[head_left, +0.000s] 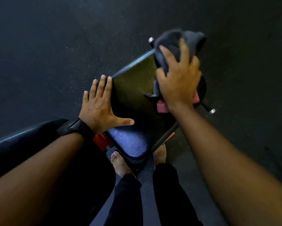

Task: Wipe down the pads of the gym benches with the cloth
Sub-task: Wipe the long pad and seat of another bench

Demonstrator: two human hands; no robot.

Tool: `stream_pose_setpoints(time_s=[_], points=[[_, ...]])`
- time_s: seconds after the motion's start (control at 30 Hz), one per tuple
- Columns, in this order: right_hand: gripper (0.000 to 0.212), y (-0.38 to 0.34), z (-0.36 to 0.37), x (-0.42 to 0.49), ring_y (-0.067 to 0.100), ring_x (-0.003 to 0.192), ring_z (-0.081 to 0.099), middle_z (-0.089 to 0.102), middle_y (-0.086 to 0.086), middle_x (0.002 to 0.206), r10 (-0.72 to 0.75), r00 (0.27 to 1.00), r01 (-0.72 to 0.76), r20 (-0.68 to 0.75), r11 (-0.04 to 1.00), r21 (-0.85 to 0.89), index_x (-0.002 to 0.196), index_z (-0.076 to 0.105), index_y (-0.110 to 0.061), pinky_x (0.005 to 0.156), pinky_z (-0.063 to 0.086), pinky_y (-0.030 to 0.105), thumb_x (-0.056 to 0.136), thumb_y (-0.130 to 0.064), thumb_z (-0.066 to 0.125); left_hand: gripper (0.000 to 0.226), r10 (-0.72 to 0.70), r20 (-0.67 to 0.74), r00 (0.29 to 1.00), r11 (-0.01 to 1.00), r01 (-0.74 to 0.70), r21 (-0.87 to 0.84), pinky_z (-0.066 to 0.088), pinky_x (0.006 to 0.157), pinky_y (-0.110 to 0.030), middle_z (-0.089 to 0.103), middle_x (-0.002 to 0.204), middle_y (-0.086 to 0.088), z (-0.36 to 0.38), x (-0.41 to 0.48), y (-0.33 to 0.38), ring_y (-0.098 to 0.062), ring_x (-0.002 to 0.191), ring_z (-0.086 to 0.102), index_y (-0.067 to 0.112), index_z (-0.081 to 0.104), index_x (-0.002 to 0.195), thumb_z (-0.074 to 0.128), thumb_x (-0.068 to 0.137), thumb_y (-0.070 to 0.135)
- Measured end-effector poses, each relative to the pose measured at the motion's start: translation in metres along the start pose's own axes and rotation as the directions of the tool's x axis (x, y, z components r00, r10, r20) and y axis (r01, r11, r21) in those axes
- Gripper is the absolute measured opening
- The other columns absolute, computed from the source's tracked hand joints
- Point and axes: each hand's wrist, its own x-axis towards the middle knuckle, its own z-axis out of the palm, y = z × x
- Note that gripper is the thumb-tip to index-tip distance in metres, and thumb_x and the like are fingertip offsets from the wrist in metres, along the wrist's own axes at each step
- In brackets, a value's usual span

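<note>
Right hand (179, 82) bunches the soft, limp cloth (174, 44) at the bench pad (133, 95) far corner; left hand (99, 105), fingers spread, presses its left edge.

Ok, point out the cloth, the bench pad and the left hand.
cloth (172, 42), head view, bunched fabric at its top.
bench pad (133, 90), head view, bare top surface.
left hand (97, 106), head view, back of the hand.

Dim; the floor (55, 46) darkens toward the corners. A pale sheen lies on the near end of the pad (128, 141). The cloth (177, 41) is blurred; the forearms (235, 160) stretch wide at the bottom edge.
</note>
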Motion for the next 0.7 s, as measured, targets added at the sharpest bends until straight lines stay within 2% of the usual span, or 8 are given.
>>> stream_pose_setpoints(time_s=[0.1, 0.2, 0.3, 0.37, 0.43, 0.5, 0.6, 0.7], points=[[0.057, -0.003, -0.002, -0.072, 0.037, 0.125, 0.045, 0.035, 0.005, 0.158, 0.221, 0.974, -0.220, -0.038, 0.975, 0.040, 0.141, 0.050, -0.043, 0.091, 0.045, 0.047, 0.084, -0.042, 0.050, 0.150, 0.009, -0.007, 1.000, 1.000, -0.009, -0.008, 0.010, 0.120, -0.063, -0.007, 0.167, 0.000, -0.002, 0.006, 0.006, -0.024, 0.154, -0.006, 0.021, -0.007, 0.158, 0.056, 0.043, 0.095], [0.051, -0.014, 0.001, -0.089, 0.036, 0.123, 0.044, 0.037, 0.001, 0.158, -0.038, 0.997, 0.034, 0.068, 0.997, 0.065, 0.135, 0.059, -0.041, 0.089, 0.043, 0.042, 0.084, -0.040, 0.059, 0.151, 0.020, -0.015, 1.000, 1.000, -0.020, 0.013, 0.013, 0.118, -0.066, -0.005, 0.167, 0.000, -0.002, 0.012, 0.011, -0.025, 0.154, -0.004, 0.023, -0.007, 0.157, 0.053, 0.041, 0.097], [0.047, -0.015, 0.003, -0.020, 0.031, 0.118, 0.047, 0.041, -0.004, 0.155, -0.364, 0.924, 0.358, 0.116, 0.931, 0.068, 0.130, 0.062, -0.043, 0.086, 0.042, 0.041, 0.083, -0.043, 0.060, 0.151, 0.022, -0.040, 0.999, 0.999, -0.021, 0.027, 0.015, 0.117, -0.066, -0.001, 0.168, -0.001, 0.000, 0.016, 0.010, -0.026, 0.154, 0.000, 0.023, -0.005, 0.158, 0.049, 0.039, 0.100], [0.050, -0.009, 0.003, 0.017, 0.031, 0.121, 0.047, 0.039, -0.002, 0.156, -0.435, 0.886, 0.437, 0.161, 0.899, 0.020, 0.134, 0.057, -0.044, 0.089, 0.045, 0.043, 0.085, -0.046, 0.059, 0.151, 0.023, -0.067, 0.997, 0.999, -0.021, 0.037, 0.016, 0.117, -0.065, 0.002, 0.168, -0.002, 0.002, 0.015, 0.009, -0.028, 0.154, 0.003, 0.022, -0.003, 0.158, 0.045, 0.039, 0.102], [0.054, 0.000, 0.003, 0.027, 0.032, 0.124, 0.046, 0.034, 0.000, 0.158, -0.311, 0.941, 0.318, 0.133, 0.947, -0.037, 0.140, 0.048, -0.045, 0.090, 0.044, 0.043, 0.087, -0.048, 0.056, 0.148, 0.029, -0.085, 0.996, 0.999, -0.026, 0.040, 0.016, 0.117, -0.066, 0.003, 0.168, -0.003, 0.003, 0.014, 0.010, -0.029, 0.154, 0.004, 0.022, -0.001, 0.158, 0.043, 0.041, 0.102], [0.056, 0.011, 0.000, 0.015, 0.033, 0.124, 0.046, 0.032, 0.002, 0.159, -0.032, 0.999, 0.034, 0.025, 0.998, -0.062, 0.143, 0.044, -0.046, 0.090, 0.043, 0.045, 0.088, -0.048, 0.055, 0.145, 0.040, -0.073, 0.997, 0.998, -0.037, 0.042, 0.014, 0.117, -0.066, 0.002, 0.168, -0.003, 0.003, 0.012, 0.012, -0.030, 0.154, 0.003, 0.024, 0.000, 0.158, 0.043, 0.043, 0.101], [0.056, 0.016, -0.002, -0.033, 0.037, 0.127, 0.043, 0.030, 0.007, 0.159, 0.347, 0.938, -0.346, -0.025, 0.938, 0.033, 0.143, 0.043, -0.044, 0.092, 0.045, 0.051, 0.088, -0.045, 0.053, 0.144, 0.033, -0.063, 0.997, 0.999, -0.031, 0.036, 0.012, 0.118, -0.067, -0.001, 0.168, -0.002, 0.001, 0.010, 0.015, -0.029, 0.154, 0.000, 0.025, -0.002, 0.158, 0.042, 0.043, 0.100], [0.058, -0.016, 0.000, -0.103, 0.039, 0.121, 0.045, 0.032, 0.007, 0.156, 0.331, 0.943, -0.331, -0.010, 0.943, 0.025, 0.142, 0.046, -0.045, 0.086, 0.045, 0.049, 0.084, -0.044, 0.048, 0.143, 0.031, -0.060, 0.998, 0.999, -0.029, 0.026, 0.014, 0.117, -0.067, -0.001, 0.168, -0.002, 0.001, 0.009, 0.015, -0.029, 0.154, 0.000, 0.026, -0.002, 0.158, 0.042, 0.043, 0.100]])
